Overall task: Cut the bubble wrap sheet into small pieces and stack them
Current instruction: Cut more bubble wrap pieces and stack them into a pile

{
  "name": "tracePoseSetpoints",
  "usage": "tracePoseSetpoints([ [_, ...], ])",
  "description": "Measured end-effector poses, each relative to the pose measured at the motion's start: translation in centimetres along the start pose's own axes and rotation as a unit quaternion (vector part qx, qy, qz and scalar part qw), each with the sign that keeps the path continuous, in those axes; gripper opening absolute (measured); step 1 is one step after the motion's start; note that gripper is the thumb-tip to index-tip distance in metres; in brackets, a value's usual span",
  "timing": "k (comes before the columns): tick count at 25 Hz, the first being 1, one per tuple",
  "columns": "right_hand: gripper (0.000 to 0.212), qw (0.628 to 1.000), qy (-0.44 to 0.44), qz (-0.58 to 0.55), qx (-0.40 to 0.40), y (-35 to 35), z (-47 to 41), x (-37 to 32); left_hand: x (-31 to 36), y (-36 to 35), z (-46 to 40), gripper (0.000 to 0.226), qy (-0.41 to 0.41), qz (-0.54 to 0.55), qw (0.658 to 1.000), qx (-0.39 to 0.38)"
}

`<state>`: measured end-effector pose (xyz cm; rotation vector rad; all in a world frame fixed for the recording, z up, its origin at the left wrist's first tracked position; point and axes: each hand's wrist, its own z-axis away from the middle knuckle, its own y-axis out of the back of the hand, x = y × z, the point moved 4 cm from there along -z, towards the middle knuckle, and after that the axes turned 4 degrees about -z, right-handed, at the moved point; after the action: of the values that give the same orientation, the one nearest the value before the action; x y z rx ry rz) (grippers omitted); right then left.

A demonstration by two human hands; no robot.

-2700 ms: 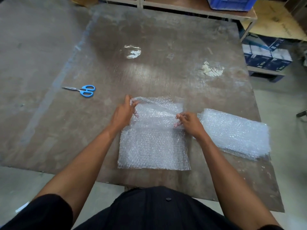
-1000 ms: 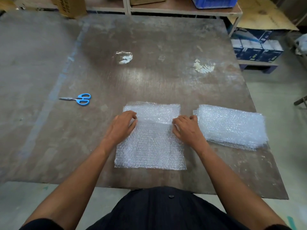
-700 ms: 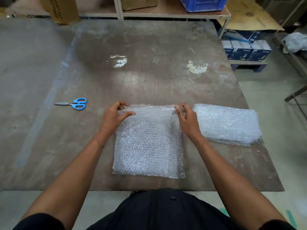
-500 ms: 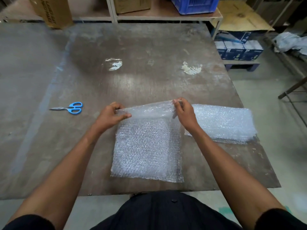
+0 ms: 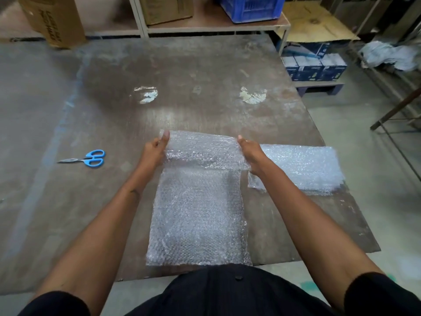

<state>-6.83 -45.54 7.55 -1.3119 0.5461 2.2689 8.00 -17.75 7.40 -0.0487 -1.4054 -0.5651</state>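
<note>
**Bubble wrap layer lifted off the pile**

Bubble wrap sheet [image 5: 200, 153] is now raised at its far edge, held up between both hands, while its near part lies on the folded wrap [image 5: 198, 215] at the front of the bench [image 5: 205, 71]. A second ago that far edge lay flat under pressing palms; over the last moments it has been pinched at both corners and peeled upward, so the top layer now arches clear of the layers below.

Each grip is a pinch: the left hand [image 5: 155, 151] has thumb and fingers closed on the left far corner, the right hand [image 5: 250, 153] on the right far corner. Whether the lifted layer is a loose cut piece or a flap joined to the rest I cannot tell.

Just beside the right hand sits the stack of cut pieces [image 5: 300, 167], flat on the bench. My judgement is that the lifted layer is either being unfolded for the next cut or carried over to that stack.

Well apart to the left lie the blue-handled scissors [image 5: 88, 158], untouched, so no cutting is under way now.
</note>
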Motion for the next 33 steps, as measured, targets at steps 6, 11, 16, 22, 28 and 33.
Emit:
tracePoseSetpoints([
  [6, 0.07, 0.993, -0.067, -0.089, -0.047, 3.7, 1.4, 2.8, 0.6, -2.6, 0.8, 0.026, -0.015, -0.01, 0.999, -0.051],
  [11, 0.043, 0.991, 0.097, 0.005, 0.089, 9.4, 4.7, 5.5, 0.7, -8.4, 3.7, 0.028, 0.017, 0.049, 0.999, 0.007],
  [16, 0.029, 0.94, 0.229, 0.086, 0.236, 17.9, 5.8, 2.8, 2.0, -17.2, 4.9, 0.052, -0.062, 0.04, 0.997, -0.001],
  [22, 0.033, 0.909, 0.183, 0.28, 0.247, 28.1, 0.5, 5.8, 3.8, -28.7, 4.5, 0.04, -0.166, -0.139, 0.976, -0.034],
  [28, 0.04, 0.803, 0.186, 0.478, 0.304, 29.5, -0.1, 7.7, 2.8, -30.9, 5.3, 0.045, -0.157, -0.306, 0.937, 0.055],
  [33, 0.052, 0.761, 0.268, 0.552, 0.211, 22.1, -0.6, 7.1, 4.9, -34.4, 5.3, 0.061, -0.299, -0.474, 0.828, -0.005],
])
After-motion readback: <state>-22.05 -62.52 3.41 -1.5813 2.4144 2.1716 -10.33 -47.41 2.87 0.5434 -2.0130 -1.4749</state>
